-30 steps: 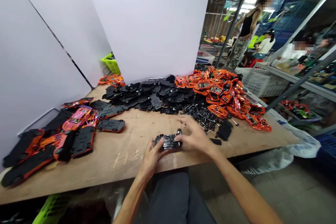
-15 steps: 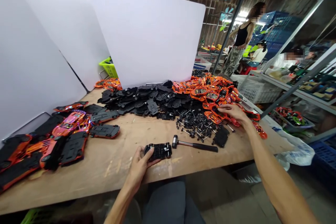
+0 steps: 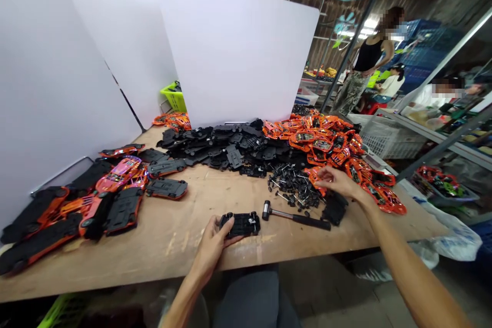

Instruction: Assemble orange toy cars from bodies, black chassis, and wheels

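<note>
My left hand (image 3: 215, 238) is closed around one end of a black toy car chassis (image 3: 241, 224), held low over the table near its front edge. Wheels and axles show on the chassis. My right hand (image 3: 340, 183) has its fingertips pinched at an orange toy car body (image 3: 315, 179), beside the loose wheel axles (image 3: 294, 184). Part of that body is hidden by the fingers. Between the hands lies a hammer (image 3: 295, 215), its head toward the left. A black chassis piece (image 3: 334, 209) rests under my right wrist.
Black chassis (image 3: 215, 146) are heaped at the back, with orange car bodies (image 3: 326, 136) to their right. Several cars (image 3: 123, 210) lie on the left. White panels (image 3: 234, 46) stand behind the table (image 3: 184, 256). Other people are at the back right, near a shelf (image 3: 426, 128).
My right hand has moved left and toward me from the orange pile, to the body by the axles. My left hand still holds the chassis. The view has shifted slightly left.
</note>
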Motion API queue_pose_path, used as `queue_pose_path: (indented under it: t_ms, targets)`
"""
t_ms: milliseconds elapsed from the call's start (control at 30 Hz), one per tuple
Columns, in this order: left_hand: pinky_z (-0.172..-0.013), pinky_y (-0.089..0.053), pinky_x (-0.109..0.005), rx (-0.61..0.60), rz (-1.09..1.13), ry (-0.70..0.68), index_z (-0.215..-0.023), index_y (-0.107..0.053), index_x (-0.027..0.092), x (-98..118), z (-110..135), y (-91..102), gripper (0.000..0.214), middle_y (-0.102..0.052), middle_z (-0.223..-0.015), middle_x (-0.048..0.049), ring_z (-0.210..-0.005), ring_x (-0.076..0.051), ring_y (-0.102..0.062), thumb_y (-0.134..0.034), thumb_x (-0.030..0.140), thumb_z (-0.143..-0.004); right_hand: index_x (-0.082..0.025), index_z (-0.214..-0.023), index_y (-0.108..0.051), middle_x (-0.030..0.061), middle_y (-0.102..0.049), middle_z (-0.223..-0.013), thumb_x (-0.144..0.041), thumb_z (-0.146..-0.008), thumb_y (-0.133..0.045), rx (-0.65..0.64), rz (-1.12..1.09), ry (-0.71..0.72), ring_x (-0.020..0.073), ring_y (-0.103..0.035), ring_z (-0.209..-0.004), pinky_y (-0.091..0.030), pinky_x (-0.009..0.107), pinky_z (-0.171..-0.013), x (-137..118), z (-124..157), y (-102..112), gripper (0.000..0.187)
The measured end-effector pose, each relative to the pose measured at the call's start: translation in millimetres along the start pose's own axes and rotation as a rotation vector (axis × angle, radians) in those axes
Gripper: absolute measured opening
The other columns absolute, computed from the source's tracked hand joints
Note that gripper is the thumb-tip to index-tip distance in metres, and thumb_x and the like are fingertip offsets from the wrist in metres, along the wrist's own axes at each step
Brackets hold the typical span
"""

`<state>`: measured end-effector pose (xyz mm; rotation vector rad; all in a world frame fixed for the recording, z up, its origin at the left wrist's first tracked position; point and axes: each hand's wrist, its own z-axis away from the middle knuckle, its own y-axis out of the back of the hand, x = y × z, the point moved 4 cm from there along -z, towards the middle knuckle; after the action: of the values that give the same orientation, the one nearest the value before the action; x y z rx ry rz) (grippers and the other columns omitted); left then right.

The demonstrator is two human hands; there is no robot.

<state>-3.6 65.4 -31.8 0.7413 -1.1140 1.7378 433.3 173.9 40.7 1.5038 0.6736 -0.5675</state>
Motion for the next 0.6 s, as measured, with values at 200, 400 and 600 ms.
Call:
queue_pose_path:
  t_ms: [200,400,600]
  targets:
    - [-0.080,-0.069,-0.037,0.003,-0.017,-0.011,-0.087,-0.054,0.020,-2,-3,3.2,0.050,-0.064,-0.091,0.0003,-0.091,-0.022,-0.074,-0.095,0.042,-0.068,-0.017,-0.096,-0.078,0.0052,-0.077,-0.079,-0.059,-0.061,-0.087,0.025,0.038,-0.024,0.0247,-0.071,-0.071,-0.059,0.037,-0.069,2,-1,-1,0.055]
    - [-0.075,-0.069,-0.039,0.021,-0.085,-0.082,-0.091,-0.058,0.020,2,2,1.8,0.057,-0.064,-0.094,-0.0010,-0.092,-0.022,-0.069,-0.092,0.057,-0.064,-0.020,-0.133,-0.067,0.0121,-0.077,-0.116,-0.058,-0.079,-0.079,0.229,-0.093,0.032,0.0294,-0.074,-0.102,-0.061,0.042,-0.089,-62,16,-4,0.067]
    - [-0.080,-0.067,-0.045,-0.134,0.002,0.065,-0.104,-0.066,0.017,7,-1,-0.4,0.067,-0.077,-0.102,-0.0118,-0.091,-0.028,-0.076,-0.059,0.081,-0.085,-0.027,-0.136,-0.064,0.0092,-0.070,-0.127,-0.027,-0.087,-0.075,-0.284,-0.072,0.611,0.0273,-0.069,-0.113,-0.057,0.043,-0.102,-190,65,-153,0.050]
